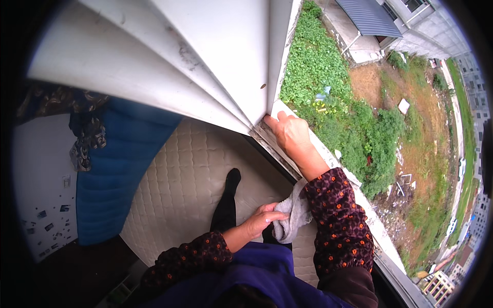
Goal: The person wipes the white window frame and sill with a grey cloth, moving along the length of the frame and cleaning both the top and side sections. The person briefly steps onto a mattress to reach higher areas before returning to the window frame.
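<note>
My left hand (261, 220) is closed on a crumpled light grey cloth (295, 218) in front of my body, below the window track. At the inner corner of the white window frame (231, 46), my right hand (291, 134) rests against the dirty sill track (275, 143). Its index finger points into the corner and the other fingers are curled. Whatever those fingers may hold is hidden. The cloth hangs close to my right sleeve's cuff.
A beige quilted mattress (169, 169) lies beneath me, with my black-clad foot (232, 177) on it. To the left are a blue padded headboard (128, 149) and a patterned curtain (87, 133). Beyond the window's outer edge (375, 215), green plants (323, 66) grow far below.
</note>
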A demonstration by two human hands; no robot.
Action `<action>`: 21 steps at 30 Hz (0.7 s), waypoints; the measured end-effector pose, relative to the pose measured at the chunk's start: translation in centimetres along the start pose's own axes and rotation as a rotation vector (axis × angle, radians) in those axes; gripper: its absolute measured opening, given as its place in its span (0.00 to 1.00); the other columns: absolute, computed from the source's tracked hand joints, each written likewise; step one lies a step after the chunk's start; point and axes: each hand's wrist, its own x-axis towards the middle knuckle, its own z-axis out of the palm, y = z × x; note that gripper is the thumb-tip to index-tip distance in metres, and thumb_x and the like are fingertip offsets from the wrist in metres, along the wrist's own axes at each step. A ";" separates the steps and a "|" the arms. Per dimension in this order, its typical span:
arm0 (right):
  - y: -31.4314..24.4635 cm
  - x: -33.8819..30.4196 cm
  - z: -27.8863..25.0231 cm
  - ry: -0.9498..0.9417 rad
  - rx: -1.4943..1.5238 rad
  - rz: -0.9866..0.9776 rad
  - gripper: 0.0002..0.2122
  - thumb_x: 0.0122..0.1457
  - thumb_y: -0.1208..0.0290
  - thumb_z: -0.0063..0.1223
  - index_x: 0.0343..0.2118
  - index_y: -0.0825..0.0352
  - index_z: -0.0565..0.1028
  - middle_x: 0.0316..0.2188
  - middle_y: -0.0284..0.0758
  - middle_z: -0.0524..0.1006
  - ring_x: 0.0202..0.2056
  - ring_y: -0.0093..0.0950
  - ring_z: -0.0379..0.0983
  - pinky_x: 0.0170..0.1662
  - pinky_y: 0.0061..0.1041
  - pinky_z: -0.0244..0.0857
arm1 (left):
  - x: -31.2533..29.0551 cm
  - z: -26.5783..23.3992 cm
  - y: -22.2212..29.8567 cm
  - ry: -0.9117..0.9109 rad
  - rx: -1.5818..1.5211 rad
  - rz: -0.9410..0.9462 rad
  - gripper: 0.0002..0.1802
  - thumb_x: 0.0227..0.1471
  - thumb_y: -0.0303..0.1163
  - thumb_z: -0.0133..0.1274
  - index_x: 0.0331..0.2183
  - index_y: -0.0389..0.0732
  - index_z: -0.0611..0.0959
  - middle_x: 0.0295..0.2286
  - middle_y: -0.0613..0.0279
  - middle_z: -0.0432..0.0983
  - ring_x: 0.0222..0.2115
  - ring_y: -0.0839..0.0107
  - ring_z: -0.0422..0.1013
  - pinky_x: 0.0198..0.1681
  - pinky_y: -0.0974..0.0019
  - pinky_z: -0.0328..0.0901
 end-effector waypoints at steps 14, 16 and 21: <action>10.1 -2.8 -3.6 0.610 0.396 0.585 0.16 0.63 0.59 0.56 0.47 0.66 0.74 0.36 0.36 0.77 0.31 0.36 0.77 0.33 0.33 0.72 | 0.1 0.6 1.6 0.004 0.042 0.019 0.18 0.53 0.32 0.57 0.45 0.34 0.81 0.39 0.62 0.81 0.40 0.74 0.75 0.48 0.69 0.67; 12.6 -6.0 -4.2 0.481 -0.279 0.755 0.15 0.59 0.61 0.61 0.46 0.61 0.76 0.38 0.37 0.77 0.33 0.36 0.78 0.35 0.36 0.72 | 0.0 0.5 1.0 0.006 0.058 0.010 0.18 0.53 0.32 0.56 0.45 0.34 0.81 0.39 0.62 0.81 0.40 0.74 0.75 0.48 0.69 0.67; 4.7 -6.0 -5.8 0.279 0.314 0.280 0.11 0.57 0.71 0.58 0.43 0.55 0.79 0.31 0.35 0.75 0.30 0.37 0.77 0.31 0.36 0.72 | 0.0 0.5 0.6 -0.017 0.061 -0.001 0.17 0.54 0.32 0.56 0.45 0.34 0.81 0.39 0.63 0.81 0.41 0.75 0.75 0.49 0.69 0.67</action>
